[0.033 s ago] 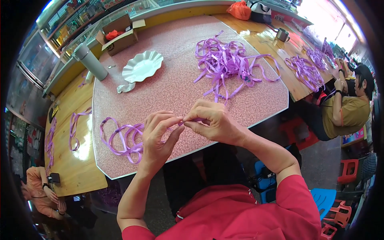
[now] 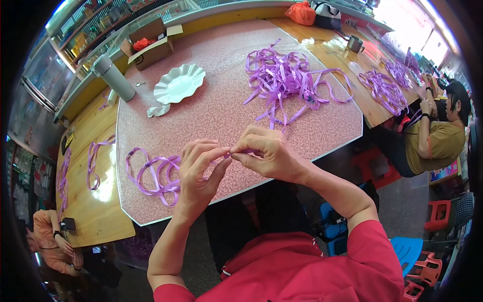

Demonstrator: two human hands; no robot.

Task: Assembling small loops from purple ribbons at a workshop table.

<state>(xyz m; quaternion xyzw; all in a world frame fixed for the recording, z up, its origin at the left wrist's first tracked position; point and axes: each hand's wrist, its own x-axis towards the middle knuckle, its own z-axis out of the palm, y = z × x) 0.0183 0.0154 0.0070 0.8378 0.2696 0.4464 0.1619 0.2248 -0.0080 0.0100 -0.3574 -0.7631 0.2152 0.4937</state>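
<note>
Close to the table's front edge, my two hands meet fingertip to fingertip. My left hand [image 2: 197, 168] pinches a purple ribbon [image 2: 227, 155] between thumb and forefinger. From the other side, my right hand [image 2: 265, 152] grips the same ribbon, its fingers curled; most of the strip is hidden by them. Several looped purple ribbons [image 2: 160, 190] lie just left of my left hand, partly behind it. Beyond my right hand a large tangled heap of purple ribbons [image 2: 287, 78] rests on the pink speckled table [image 2: 216, 116].
A white scalloped plate [image 2: 179, 84], a grey flask [image 2: 114, 78] and an open cardboard box [image 2: 153, 53] stand at the far left. A metal mug [image 2: 355, 44] and more ribbons [image 2: 383, 90] are at right. One person [image 2: 443, 136] sits right, another [image 2: 50, 241] lower left.
</note>
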